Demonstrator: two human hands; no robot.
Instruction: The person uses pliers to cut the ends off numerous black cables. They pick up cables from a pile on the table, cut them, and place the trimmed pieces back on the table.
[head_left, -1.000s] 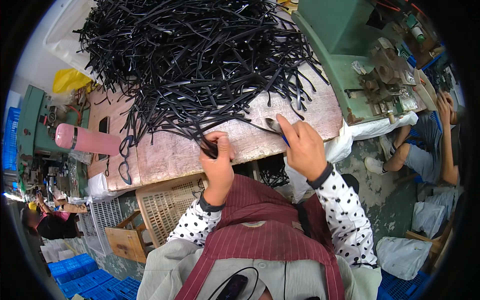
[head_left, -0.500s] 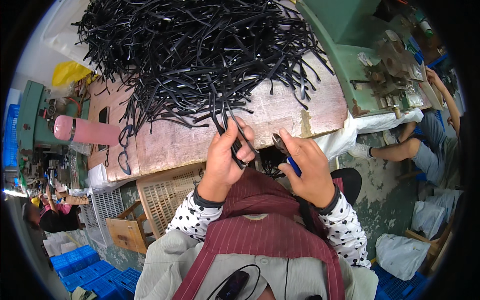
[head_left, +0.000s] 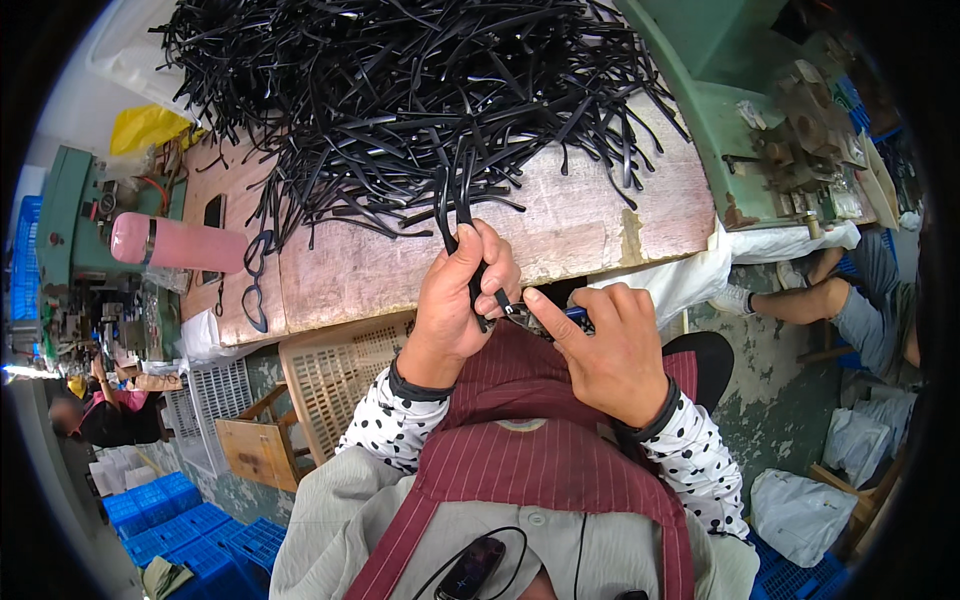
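My left hand is closed around a few black eyeglass temples, whose curved tips point up and away toward the pile. In my right hand is a pair of pliers with blue handles. The pliers' jaws are at the lower ends of the temples, just beside my left fingers; whether they grip one cannot be made out. My right index finger stretches toward that same spot. A large heap of black temples covers the far part of the wooden table.
At the table's left lie a pink bottle, a phone and black eyeglass frames. A beige plastic crate stands below the front edge. Green machinery adjoins the right side, and another person's leg shows beyond it.
My right hand has moved left and turned, bringing the pliers from apart to right against the lower ends of the temples. The temples in my left hand now stand closer together.
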